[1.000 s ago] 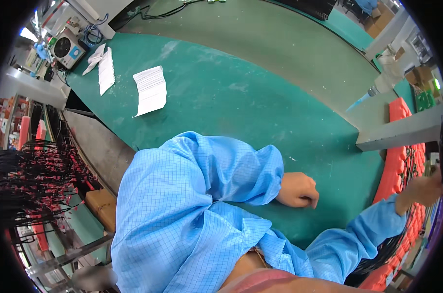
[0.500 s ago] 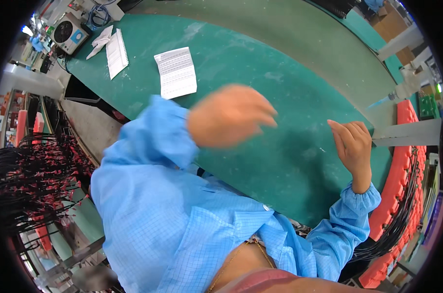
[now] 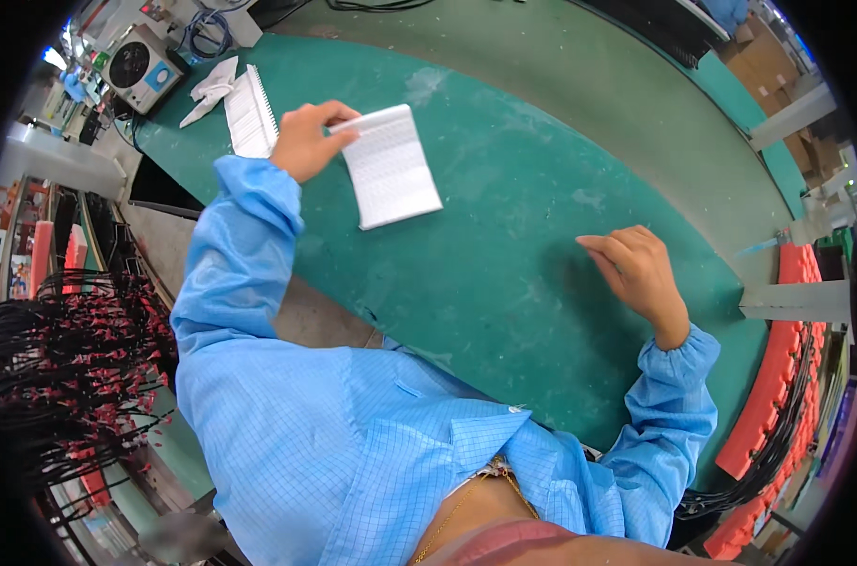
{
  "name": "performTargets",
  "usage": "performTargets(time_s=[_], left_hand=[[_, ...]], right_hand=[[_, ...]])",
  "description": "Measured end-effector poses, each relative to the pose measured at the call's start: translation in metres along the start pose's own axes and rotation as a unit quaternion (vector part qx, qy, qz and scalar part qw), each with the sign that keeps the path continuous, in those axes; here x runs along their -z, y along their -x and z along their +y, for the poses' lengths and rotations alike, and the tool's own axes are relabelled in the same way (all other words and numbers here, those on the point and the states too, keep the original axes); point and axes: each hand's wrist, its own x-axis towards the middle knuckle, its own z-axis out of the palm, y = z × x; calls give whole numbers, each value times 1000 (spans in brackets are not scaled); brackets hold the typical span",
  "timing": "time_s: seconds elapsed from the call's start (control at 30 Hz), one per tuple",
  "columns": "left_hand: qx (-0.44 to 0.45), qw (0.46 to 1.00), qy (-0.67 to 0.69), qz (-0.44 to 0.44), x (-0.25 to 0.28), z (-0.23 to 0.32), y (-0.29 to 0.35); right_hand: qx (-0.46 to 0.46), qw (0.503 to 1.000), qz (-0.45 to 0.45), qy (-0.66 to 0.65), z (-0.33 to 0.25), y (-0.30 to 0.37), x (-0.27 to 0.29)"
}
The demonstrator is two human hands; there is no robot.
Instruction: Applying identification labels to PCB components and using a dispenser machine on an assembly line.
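Head view, largest first: a broad green table (image 3: 504, 292), smooth, hard-looking and marked with pale scuffs, curves across the scene. Over its near edge reaches a blue coat (image 3: 287, 406) of thin, crinkled cloth with a fine dark grid and gathered cuffs. At the right runs a notched red strip (image 3: 751, 415), seemingly soft foam, with thin black cables beside it. On the table near the far left corner lies a narrow spiral-bound pad (image 3: 249, 118).

Just right of the pad is the printed paper sheet (image 3: 395, 179), thin, white and roughly rectangular. The left hand (image 3: 310, 140) pinches its upper left corner between thumb and fingers; the step in hand looks like gripping the sheet. Moving it would call for a firm pinch, since one corner alone is held. The right hand (image 3: 636, 269), loosely curled, shows nothing in its grasp; whether it touches the table cannot be told.
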Motion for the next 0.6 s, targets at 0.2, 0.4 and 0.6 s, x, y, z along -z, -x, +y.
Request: performTargets(time_s=[0.2, 0.4, 0.6], left_hand=[[108, 990, 39, -85, 35, -79, -52], [-20, 964, -205, -167, 38, -27, -159], [45, 924, -350, -145, -36, 1, -317]], right_hand=[[-7, 999, 6, -32, 7, -10, -18], [-19, 996, 44, -68, 16, -8, -32], [-36, 994, 74, -76, 21, -1, -34]])
